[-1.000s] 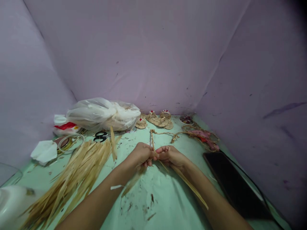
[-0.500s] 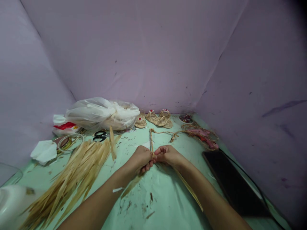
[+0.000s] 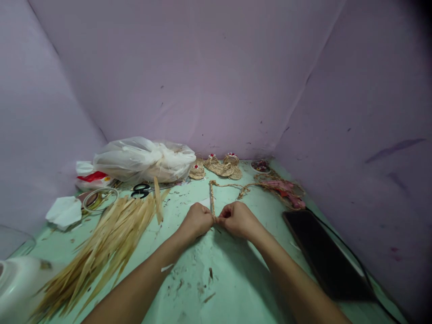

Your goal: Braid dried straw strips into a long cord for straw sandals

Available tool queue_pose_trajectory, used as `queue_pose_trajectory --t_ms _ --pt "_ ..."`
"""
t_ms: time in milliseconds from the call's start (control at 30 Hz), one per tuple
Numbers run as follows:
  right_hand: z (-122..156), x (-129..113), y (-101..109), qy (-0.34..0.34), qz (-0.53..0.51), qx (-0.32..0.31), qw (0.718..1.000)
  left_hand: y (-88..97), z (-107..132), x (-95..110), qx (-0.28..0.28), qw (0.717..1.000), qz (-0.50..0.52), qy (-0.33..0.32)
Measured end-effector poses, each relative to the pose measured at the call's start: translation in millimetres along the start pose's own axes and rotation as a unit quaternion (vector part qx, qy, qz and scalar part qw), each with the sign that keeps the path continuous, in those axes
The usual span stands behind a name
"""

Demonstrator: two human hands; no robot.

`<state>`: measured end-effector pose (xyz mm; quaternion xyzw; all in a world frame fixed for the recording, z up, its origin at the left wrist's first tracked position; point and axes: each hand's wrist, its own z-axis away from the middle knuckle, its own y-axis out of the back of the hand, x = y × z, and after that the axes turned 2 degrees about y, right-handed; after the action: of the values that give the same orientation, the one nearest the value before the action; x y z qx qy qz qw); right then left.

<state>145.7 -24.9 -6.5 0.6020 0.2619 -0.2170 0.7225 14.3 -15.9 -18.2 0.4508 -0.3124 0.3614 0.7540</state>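
Observation:
A narrow braid [image 3: 212,198] of tan plant fibre stands out away from me, its near end pinched between my two hands. My left hand [image 3: 198,219] is closed, thumb and fingers on the braid's lower left side. From the other side my right hand [image 3: 238,218] grips the same end, its thumb and index finger together. The fingertips almost meet, and the strands inside them are hidden. From the braid's far end a thin twisted cord [image 3: 232,186] runs right. A bundle of dry flat fibre strips [image 3: 104,243] lies to the left.
At the back are a white plastic bag [image 3: 145,159], small woven slippers [image 3: 219,167] and a bowl of beads [image 3: 260,166]. Black-handled scissors [image 3: 141,190] and a tape roll [image 3: 100,200] lie left. On the right are pink-red material with cord [image 3: 283,189] and a dark flat device [image 3: 327,256].
Both hands stay at the braid's near end, with fingers drawn tighter. The loose strips that hung below the hands and along my right forearm no longer show.

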Motion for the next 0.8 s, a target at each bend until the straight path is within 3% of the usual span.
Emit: queue_pose_trajectory --t_ms 167,333,433,533,600,667,700,733,800 --pt "15 -21 5 0.015 0.066 -0.009 0.998 0.9 4 3 -0.009 0.997 0.074 0.019" --pt "31 -43 -8 0.024 0.155 0.008 0.988 6.7 5 0 -0.092 0.98 0.177 0.022" --pt "40 -55 -11 0.024 0.202 -0.022 0.979 6.8 3 -2 -0.081 0.976 0.204 0.01" --pt "42 -54 2 0.033 0.194 -0.044 0.979 8.7 2 -1 -0.081 0.98 0.18 0.003" --pt "36 -45 17 0.027 0.144 -0.019 0.989 12.2 3 0 -0.091 0.984 0.156 0.003" --pt "25 -32 30 -0.003 0.067 0.087 0.994 16.2 4 1 -0.098 0.986 0.138 0.011" --pt "19 -25 32 -0.009 0.005 0.11 0.994 17.9 5 2 -0.1 0.986 0.131 0.015" --pt "14 -20 32 -0.018 -0.08 0.1 0.992 19.2 5 3 -0.105 0.986 0.125 0.017" --pt "5 -13 24 -0.069 -0.259 0.014 0.963 20.4 6 3 -0.112 0.987 0.116 0.014"
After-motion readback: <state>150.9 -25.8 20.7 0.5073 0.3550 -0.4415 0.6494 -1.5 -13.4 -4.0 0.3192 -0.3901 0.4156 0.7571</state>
